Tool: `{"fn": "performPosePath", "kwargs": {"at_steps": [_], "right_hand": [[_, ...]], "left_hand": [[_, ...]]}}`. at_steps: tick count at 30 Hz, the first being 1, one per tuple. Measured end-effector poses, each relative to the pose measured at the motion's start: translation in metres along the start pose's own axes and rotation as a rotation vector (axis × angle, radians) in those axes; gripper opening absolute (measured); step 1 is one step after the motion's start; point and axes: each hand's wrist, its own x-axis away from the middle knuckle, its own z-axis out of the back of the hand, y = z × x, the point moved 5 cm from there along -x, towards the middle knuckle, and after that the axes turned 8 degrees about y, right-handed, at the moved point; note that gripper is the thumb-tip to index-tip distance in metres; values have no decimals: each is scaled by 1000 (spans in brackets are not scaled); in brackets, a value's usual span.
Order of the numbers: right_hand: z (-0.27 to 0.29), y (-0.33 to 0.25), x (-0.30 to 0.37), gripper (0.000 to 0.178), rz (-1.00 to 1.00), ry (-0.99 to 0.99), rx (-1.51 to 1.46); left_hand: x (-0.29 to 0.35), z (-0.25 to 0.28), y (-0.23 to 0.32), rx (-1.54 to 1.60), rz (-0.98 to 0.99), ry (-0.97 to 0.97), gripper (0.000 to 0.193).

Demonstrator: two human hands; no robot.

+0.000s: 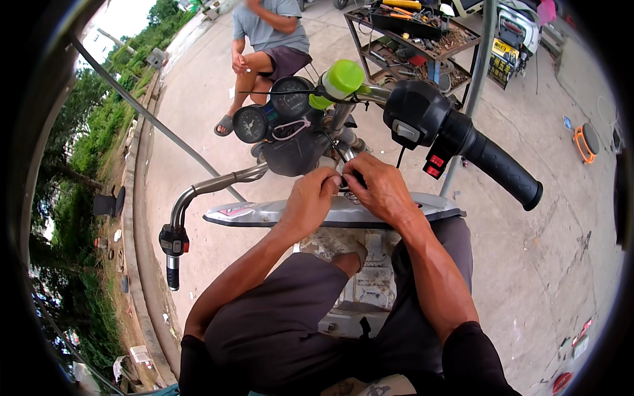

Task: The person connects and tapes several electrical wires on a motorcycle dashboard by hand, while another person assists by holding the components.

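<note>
Centrally, left hand [309,199] near right hand [382,187], both grips unclear, two gauges [290,97], one handlebar [212,183]

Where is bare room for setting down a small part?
Bare concrete shows between right forearm and scattered items, also between left handlebar and curb. Crowded: tool rack; handlebar centre between gauges, left hand and right hand.

Left hand [309,201], right hand [382,188] hid what lay between. Seated person [269,28]: cut off above. Right corner, tool cart [356,41]: bits [460,37] were too small to tell.
</note>
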Motion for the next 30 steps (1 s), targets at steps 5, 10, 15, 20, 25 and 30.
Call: {"fn": "performPosePath", "kwargs": {"at_steps": [5,10,15,20,25,30], "right_hand": [[4,2,1,11,-56,-24,-32],[6,8,1,11,-124,-61,-138],[10,11,2,13,-120,-38,-121],[7,9,0,13,-98,-59,-123],[2,1,-2,11,-17,-49,-77],[5,1,0,10,-24,-67,-32]], "left_hand": [[3,-11,-19,336,343,-164,10],[4,-7,3,84,157,-93,12],[3,-6,14,98,43,48,12],[2,-5,10,160,77,66,12],[-1,-10,-18,607,453,40,8],[-2,-13,-7,602,554,73,8]]}}
